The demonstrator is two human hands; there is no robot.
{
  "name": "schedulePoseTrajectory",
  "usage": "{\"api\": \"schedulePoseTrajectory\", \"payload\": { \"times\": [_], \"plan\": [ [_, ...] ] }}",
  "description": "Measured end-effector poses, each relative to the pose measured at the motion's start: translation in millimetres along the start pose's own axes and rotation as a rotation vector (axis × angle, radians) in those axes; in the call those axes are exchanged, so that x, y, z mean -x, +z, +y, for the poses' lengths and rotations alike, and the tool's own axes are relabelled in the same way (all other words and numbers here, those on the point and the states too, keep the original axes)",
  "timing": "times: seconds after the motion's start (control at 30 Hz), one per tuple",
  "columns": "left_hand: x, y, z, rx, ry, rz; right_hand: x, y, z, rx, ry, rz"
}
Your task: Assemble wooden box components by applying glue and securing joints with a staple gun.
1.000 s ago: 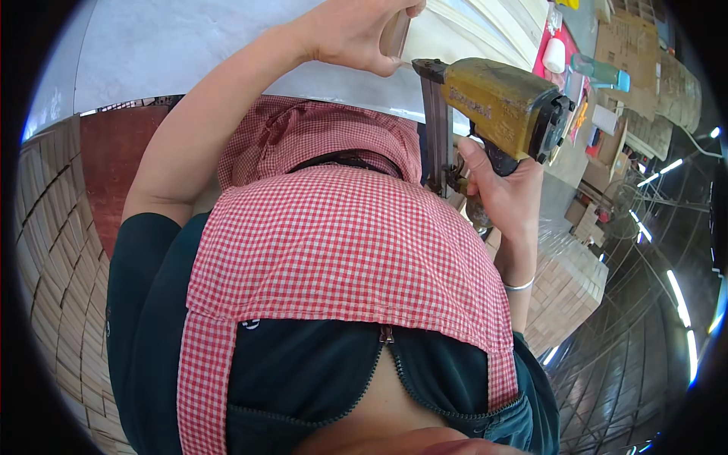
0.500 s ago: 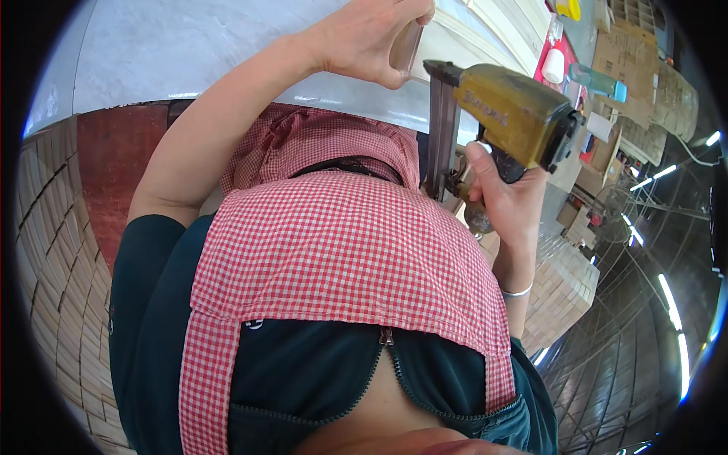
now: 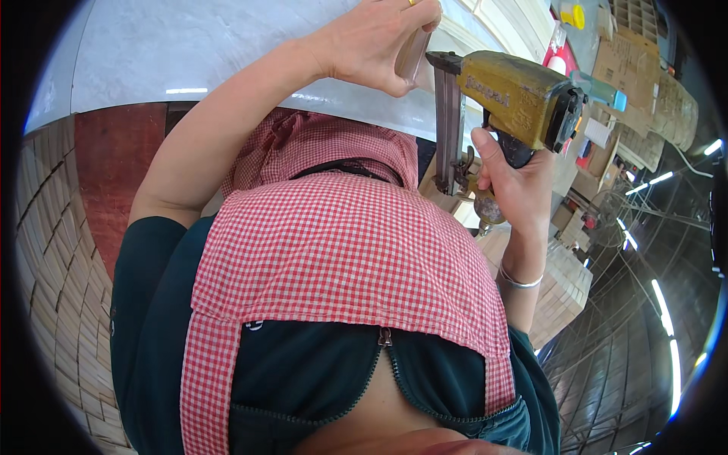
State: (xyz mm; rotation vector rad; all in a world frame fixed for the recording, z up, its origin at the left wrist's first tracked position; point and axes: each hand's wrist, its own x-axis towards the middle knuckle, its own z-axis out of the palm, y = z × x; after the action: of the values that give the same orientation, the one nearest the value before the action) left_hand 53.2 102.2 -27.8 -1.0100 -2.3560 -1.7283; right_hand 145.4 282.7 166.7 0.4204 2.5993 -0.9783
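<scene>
My right hand (image 3: 516, 178) is wrapped round the grip of a yellow and black pneumatic nail gun (image 3: 512, 95). The gun's dark magazine hangs down toward my apron, and its nose points left at the wooden piece. At the top middle, my left hand (image 3: 379, 45) holds a small wooden piece (image 3: 412, 57) between thumb and fingers, over the table's near edge. The gun's nose is right beside that piece; whether they touch I cannot tell. The far part of the piece is cut off by the upper edge of the view.
A pale, glossy table (image 3: 189, 53) spans the top left. Long pale wooden strips (image 3: 508, 30) lie beyond the gun. To the right are a teal bottle (image 3: 599, 89), a yellow tape roll (image 3: 572, 15) and cardboard boxes (image 3: 626, 72). Stacked wood (image 3: 61, 250) stands at far left.
The nail gun and my right hand have shifted slightly down and right, with the magazine swung a little rightward. My left hand with the wooden piece has moved slightly right and down.
</scene>
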Motion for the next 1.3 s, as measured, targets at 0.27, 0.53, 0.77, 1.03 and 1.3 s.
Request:
{"api": "schedulePoseTrajectory", "payload": {
  "times": [0.27,0.53,0.77,1.03,1.3],
  "plan": [
    [2.7,-4.1,-1.9,0.083,-0.012,0.013,-9.5,-11.6,-6.5,0.071,-0.023,-0.057],
    [-19.7,-5.2,14.1,0.360,-0.646,0.117,-25.3,-26.0,-11.8,0.037,-0.061,0.040],
    [-36.1,6.9,4.8,0.200,-0.751,0.189,-39.9,-27.6,-15.2,0.075,-0.061,0.024],
    [-32.9,-3.7,33.6,0.286,-0.878,0.273,-56.9,-31.2,-10.6,0.085,-0.082,-0.046],
    [-35.8,-8.0,33.9,0.316,-0.949,0.195,-65.7,-32.9,-7.9,0.073,-0.088,-0.064]
  ]
}}
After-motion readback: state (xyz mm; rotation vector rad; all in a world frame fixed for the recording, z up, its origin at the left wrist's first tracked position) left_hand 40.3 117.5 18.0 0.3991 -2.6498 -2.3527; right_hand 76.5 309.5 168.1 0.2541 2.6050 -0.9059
